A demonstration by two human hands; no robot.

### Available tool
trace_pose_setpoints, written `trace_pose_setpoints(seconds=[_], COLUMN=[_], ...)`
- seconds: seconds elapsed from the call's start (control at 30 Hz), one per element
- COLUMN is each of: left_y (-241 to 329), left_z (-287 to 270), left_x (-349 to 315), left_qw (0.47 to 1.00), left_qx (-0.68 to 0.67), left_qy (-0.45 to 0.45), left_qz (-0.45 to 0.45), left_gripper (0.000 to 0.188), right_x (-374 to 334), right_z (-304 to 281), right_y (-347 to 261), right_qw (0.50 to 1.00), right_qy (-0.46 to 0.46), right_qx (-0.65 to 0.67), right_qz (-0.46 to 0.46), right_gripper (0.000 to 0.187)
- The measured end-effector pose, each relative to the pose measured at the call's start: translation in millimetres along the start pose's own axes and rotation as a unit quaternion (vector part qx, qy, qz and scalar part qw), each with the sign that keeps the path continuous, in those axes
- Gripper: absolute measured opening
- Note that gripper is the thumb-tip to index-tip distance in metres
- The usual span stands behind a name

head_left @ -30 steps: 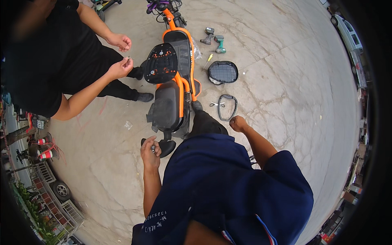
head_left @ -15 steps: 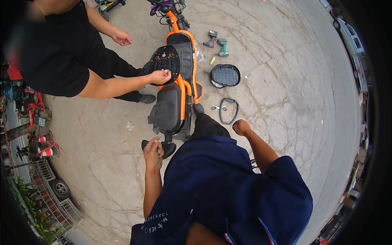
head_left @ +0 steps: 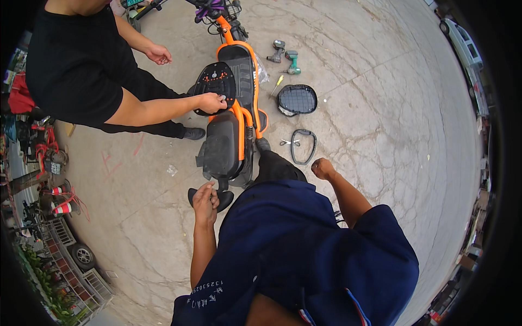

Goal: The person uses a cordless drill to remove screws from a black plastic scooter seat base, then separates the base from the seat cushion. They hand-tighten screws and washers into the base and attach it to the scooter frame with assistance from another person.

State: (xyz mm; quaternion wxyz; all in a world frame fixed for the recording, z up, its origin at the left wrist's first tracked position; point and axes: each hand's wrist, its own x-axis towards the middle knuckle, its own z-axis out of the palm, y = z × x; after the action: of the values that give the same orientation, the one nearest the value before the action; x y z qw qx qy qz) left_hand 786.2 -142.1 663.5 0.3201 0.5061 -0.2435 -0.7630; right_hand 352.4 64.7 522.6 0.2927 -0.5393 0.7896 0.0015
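Note:
My left hand (head_left: 205, 202) is held up with its fingers bent together, near the black backrest (head_left: 225, 200) at the rear of an orange electric scooter (head_left: 241, 133). If it pinches anything, that is too small to make out. Lower to the right, my right hand (head_left: 323, 168) is curled into a fist beside a black rubber ring (head_left: 315, 146) on the ground; its inside is hidden. A co-worker in black bends over the scooter from the left. One co-worker's hand (head_left: 212, 102) rests at the edge of the raised black seat base (head_left: 215, 84), fingers pinched.
Right of the scooter, two cordless drills (head_left: 292, 62), a yellow-handled screwdriver (head_left: 279, 81), a black tray-like cover (head_left: 297, 100) and scissors (head_left: 290, 143) lie on cracked concrete. A plastic scrap (head_left: 172, 170) is on the left. A cart with a wheel (head_left: 82, 255) stands lower left.
The co-worker's torso and head have shifted, and the hand at the seat base has turned with its fingers closer to the panel. My own hands stay nearly where they were.

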Motion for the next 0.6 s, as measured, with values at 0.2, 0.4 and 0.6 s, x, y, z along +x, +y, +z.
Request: trace_pose_setpoints(seconds=[0.2, 0.4, 0.6], left_y=[3, 7, 25], left_z=[0, 2, 20], left_x=[2, 3, 3], left_qw=[1.0, 1.0, 0.991], left_qx=[0.01, -0.01, -0.119], left_qy=[0.003, 0.001, -0.061], left_qz=[-0.002, -0.013, -0.025], left_gripper=[0.023, 0.024, 0.029], right_x=[4, 8, 34], right_z=[-10, -8, -63], right_y=[-14, -14, -94], right_qw=[0.999, 0.998, 0.988], right_qy=[-0.011, 0.007, 0.019], right_qx=[-0.045, -0.009, 0.138], right_qz=[-0.025, -0.058, -0.064], right_gripper=[0.028, 0.029, 0.027])
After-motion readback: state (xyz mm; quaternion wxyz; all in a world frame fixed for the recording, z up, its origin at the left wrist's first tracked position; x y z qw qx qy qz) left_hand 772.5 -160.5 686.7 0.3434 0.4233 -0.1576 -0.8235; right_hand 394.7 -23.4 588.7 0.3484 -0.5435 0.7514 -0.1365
